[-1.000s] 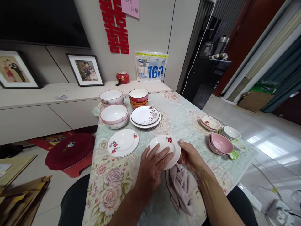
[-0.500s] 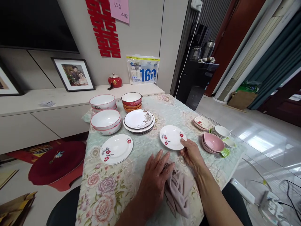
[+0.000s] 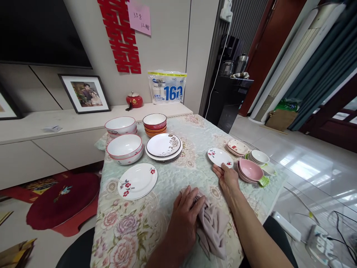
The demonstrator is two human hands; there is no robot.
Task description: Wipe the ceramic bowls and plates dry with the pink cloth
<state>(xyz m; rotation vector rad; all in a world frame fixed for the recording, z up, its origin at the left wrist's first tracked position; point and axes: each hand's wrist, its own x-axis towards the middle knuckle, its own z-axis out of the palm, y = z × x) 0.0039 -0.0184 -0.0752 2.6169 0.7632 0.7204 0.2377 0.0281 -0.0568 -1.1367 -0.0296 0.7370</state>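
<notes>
A small white plate with red flowers [image 3: 219,158] is pinched at its near edge by my right hand [image 3: 229,179], beside the small dishes on the right. My left hand [image 3: 187,212] lies palm down on a crumpled mauve cloth [image 3: 213,227], fingers spread a little. Left of my hands are flower plates [image 3: 138,181], one on another. Beyond them stand a stack of larger plates [image 3: 163,145], white bowls with pink rims [image 3: 125,146] and a stack of red and orange bowls [image 3: 155,123].
Pink leaf-shaped bowls [image 3: 251,170], small white bowls [image 3: 260,156] and square dishes [image 3: 237,147] stand at the table's right edge. Behind the table, a cabinet [image 3: 80,124] holds a photo frame, a red pot and a plastic bag. A red stool [image 3: 64,201] is at left.
My right hand has moved the small flower plate to the right, closer to the small dishes. My left hand remains on the cloth. The view has shifted slightly.
</notes>
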